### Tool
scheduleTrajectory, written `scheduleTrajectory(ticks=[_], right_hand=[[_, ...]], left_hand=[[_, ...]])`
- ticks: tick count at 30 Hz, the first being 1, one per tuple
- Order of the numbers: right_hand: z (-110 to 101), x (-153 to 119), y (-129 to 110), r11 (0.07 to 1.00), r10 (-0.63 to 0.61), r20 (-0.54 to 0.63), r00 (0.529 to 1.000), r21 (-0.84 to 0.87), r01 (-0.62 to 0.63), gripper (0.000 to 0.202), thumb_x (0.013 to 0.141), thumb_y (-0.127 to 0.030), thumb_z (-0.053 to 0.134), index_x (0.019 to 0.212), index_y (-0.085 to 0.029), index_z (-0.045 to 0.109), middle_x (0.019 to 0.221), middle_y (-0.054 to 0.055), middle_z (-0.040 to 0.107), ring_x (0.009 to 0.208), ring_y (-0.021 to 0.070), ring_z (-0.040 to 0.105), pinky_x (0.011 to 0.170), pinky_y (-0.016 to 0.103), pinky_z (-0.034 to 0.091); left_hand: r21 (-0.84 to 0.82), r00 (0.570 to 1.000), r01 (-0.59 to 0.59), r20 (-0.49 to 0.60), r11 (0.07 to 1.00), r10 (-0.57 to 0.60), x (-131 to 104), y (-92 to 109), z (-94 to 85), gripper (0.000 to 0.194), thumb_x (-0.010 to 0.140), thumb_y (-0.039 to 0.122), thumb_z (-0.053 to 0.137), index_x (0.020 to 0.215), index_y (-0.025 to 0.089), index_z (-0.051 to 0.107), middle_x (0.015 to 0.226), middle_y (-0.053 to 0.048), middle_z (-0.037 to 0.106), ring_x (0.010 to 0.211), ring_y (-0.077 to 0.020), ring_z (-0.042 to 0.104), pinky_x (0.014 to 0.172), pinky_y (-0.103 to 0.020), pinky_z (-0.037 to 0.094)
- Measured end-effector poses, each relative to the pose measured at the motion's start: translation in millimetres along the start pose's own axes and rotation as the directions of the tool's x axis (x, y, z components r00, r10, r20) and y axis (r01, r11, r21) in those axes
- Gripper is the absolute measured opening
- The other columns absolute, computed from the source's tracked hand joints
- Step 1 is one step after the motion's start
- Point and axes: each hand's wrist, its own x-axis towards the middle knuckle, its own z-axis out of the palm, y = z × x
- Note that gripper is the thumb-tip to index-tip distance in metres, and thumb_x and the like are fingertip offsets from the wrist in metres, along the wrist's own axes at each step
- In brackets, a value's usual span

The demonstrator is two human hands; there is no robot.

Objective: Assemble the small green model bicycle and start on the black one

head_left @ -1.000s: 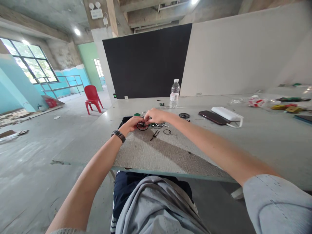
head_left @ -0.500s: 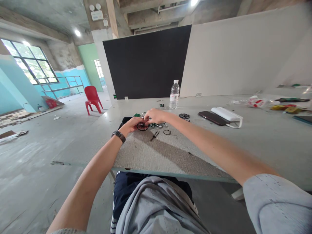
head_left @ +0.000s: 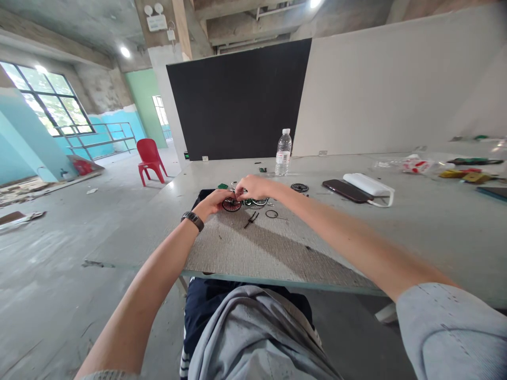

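Where the fingertips of the right hand [head_left: 253, 187] come together, they look closed in a pinch on a miniature bicycle [head_left: 248, 202], though the exact piece between them is hidden. Its dark wheel [head_left: 232, 206] sits at about seven o'clock from that pinch and its other wheel [head_left: 260, 202] at about four, so the long axis runs roughly from nine o'clock to three. From nine o'clock comes the left hand [head_left: 216, 202], the nearer one to the dark wheel, its fingers seemingly gripping the top of that rim. Both wheels are thin and spoked, the nine-o'clock one with reddish spokes; green shows on the frame between them, too small to read in detail. The bicycle is at the surface [head_left: 222, 248], a black tray [head_left: 199, 197] at nine o'clock beside the left hand and a green piece [head_left: 223, 186] at ten. Farther out, a slim black fork-like part [head_left: 251, 219] lies near five o'clock, a thin ring [head_left: 271, 210] at four, a loose wheel [head_left: 300, 188] between two and three, a phone [head_left: 347, 191] at three, and a water bottle [head_left: 283, 158] stands upright at one.
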Motion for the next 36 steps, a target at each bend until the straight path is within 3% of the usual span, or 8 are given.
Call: scheduleTrajectory(ticks=[21,36], right_hand=[[6,-5,1,0.999,-0.035,-0.045,0.998,-0.01,0.034,0.019,0.092,-0.027,0.065,0.1,-0.022,0.081,0.099,0.009,0.078,0.082,0.0205,0.063,0.072,0.037,0.04],[29,-10,3,0.995,-0.065,-0.167,0.984,-0.089,0.051,0.018,0.094,-0.027,0.063,0.098,-0.019,0.079,0.101,0.011,0.076,0.084,0.0206,0.062,0.07,0.033,0.036]], left_hand=[[0.042,0.998,-0.057,0.034,0.998,0.056,-1,1,1.8,0.011,0.071,0.009,0.077,0.07,0.013,0.066,0.068,-0.004,0.068,0.062,-0.0122,0.064,0.064,-0.024,0.052],[0.028,1.0,-0.001,0.027,1.0,0.0,-4,2,3.1,0.012,0.075,0.003,0.07,0.067,0.012,0.067,0.066,-0.004,0.065,0.061,-0.0121,0.061,0.061,-0.024,0.048]])
